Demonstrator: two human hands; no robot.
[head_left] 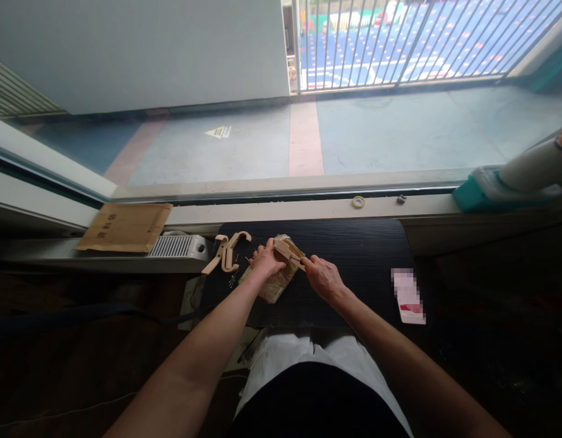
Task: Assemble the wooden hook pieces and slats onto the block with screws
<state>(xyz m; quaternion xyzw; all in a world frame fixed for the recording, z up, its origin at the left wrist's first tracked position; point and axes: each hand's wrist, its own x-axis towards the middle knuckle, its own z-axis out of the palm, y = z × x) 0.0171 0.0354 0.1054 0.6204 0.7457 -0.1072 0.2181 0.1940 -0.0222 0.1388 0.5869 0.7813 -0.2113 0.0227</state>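
Observation:
My left hand [266, 260] is closed around a small light wooden part [287, 248], holding it over a plastic bag of wooden pieces [275, 286] on the black table [363, 255]. From the right, my right hand [322, 277] pinches the same part at its end, with something thin between the fingers that I cannot make out. Two curved wooden pieces [226, 249] lie on the table just left of my left hand, with small dark screws or pins beside them.
A brown envelope [124, 227] rests on a radiator grille [176, 246] at the left. A pink and white card [409, 295] lies at the table's right edge. A tape roll [358, 201] sits on the window sill. A white and teal object [513, 182] stands far right.

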